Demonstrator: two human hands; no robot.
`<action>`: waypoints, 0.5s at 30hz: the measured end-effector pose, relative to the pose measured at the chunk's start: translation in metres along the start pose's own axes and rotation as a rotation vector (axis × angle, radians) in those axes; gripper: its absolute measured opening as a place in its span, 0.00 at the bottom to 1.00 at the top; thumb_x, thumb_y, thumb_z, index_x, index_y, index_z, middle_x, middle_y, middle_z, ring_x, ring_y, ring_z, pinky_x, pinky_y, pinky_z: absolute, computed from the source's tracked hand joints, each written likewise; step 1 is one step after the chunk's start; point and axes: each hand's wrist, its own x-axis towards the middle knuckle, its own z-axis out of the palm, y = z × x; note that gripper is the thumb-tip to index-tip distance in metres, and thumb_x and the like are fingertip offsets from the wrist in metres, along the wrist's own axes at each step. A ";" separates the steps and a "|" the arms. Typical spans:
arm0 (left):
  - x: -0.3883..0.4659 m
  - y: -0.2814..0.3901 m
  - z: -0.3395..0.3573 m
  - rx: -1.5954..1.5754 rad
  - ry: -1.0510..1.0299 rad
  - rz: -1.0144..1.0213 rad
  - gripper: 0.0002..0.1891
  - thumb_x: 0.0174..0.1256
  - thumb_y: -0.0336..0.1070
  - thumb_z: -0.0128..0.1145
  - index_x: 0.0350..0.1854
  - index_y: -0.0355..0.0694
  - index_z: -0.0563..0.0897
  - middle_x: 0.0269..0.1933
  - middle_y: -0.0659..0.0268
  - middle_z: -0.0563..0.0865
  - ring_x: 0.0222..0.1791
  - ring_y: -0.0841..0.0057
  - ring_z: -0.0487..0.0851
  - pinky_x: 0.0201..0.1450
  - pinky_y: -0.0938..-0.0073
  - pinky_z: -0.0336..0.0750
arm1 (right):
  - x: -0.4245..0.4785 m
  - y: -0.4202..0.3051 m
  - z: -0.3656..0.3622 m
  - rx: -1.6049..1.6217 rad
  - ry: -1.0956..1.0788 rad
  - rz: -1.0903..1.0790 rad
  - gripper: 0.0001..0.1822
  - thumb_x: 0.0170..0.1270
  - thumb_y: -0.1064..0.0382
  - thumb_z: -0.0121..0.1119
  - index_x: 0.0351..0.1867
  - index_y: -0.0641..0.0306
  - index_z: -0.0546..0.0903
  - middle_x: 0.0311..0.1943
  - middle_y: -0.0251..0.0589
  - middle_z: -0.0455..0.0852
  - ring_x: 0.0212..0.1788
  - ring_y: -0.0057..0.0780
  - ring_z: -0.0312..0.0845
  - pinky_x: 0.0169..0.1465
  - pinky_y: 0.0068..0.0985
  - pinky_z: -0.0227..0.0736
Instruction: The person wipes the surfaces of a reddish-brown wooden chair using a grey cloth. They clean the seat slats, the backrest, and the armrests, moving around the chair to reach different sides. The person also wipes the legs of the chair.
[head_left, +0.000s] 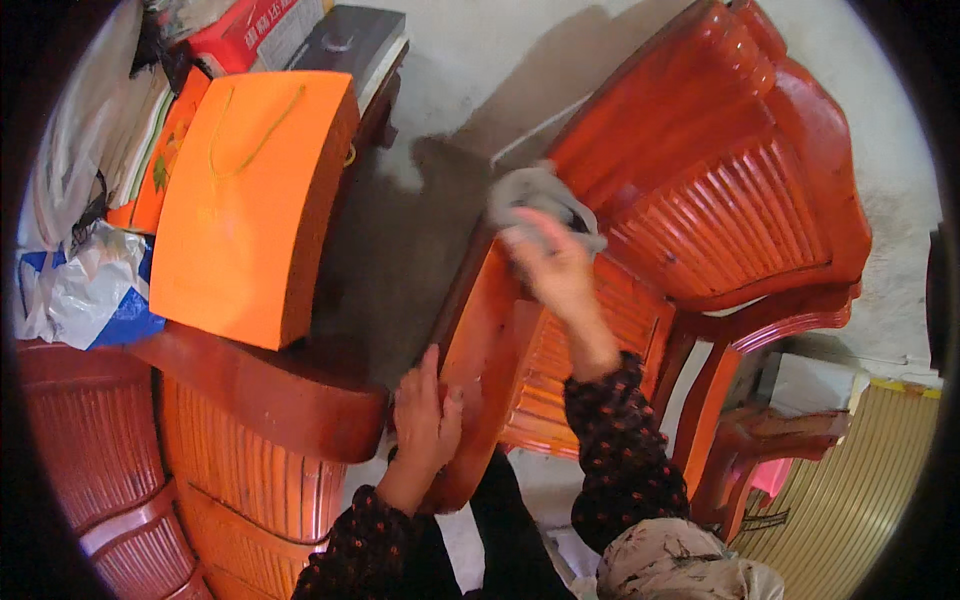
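Observation:
My right hand (555, 274) is pressed on a grey cloth (536, 195) at the far end of the wooden chair's armrest (480, 337), close to the backrest; hand and cloth are slightly blurred. Nearer to me, my left hand (427, 420) rests on the same armrest with its fingers apart and nothing in it. Beyond the cloth rises the chair's glossy red-brown backrest (720, 217), with carved slats. The slatted seat (547, 382) lies to the right of the armrest, partly hidden by my right forearm.
On the left, an orange paper gift bag (247, 210) with a cord handle stands near a second wooden seat (247, 450). Plastic bags (90, 285) and a red box (244, 34) lie around it. A pink container (770, 476) is at the lower right, by a ribbed yellowish panel (862, 465).

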 end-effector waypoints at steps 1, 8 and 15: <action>-0.002 0.002 0.006 0.022 0.027 0.034 0.31 0.69 0.43 0.48 0.72 0.34 0.63 0.58 0.42 0.73 0.59 0.44 0.70 0.65 0.49 0.61 | -0.009 0.019 0.017 -0.168 -0.076 -0.272 0.15 0.65 0.57 0.65 0.50 0.58 0.84 0.46 0.40 0.87 0.46 0.34 0.84 0.47 0.30 0.78; 0.000 -0.005 -0.004 0.012 0.229 0.116 0.30 0.73 0.49 0.40 0.70 0.32 0.66 0.66 0.43 0.70 0.67 0.45 0.65 0.71 0.49 0.55 | -0.100 0.031 0.008 -0.540 -0.055 -0.202 0.11 0.61 0.57 0.67 0.42 0.55 0.83 0.37 0.41 0.83 0.39 0.43 0.83 0.39 0.34 0.78; -0.022 -0.008 -0.030 0.050 0.336 0.231 0.29 0.77 0.49 0.36 0.67 0.31 0.70 0.65 0.46 0.74 0.67 0.46 0.67 0.71 0.51 0.57 | -0.139 -0.031 -0.002 -0.142 -0.055 0.006 0.12 0.59 0.64 0.69 0.43 0.63 0.83 0.35 0.45 0.85 0.36 0.39 0.83 0.40 0.30 0.77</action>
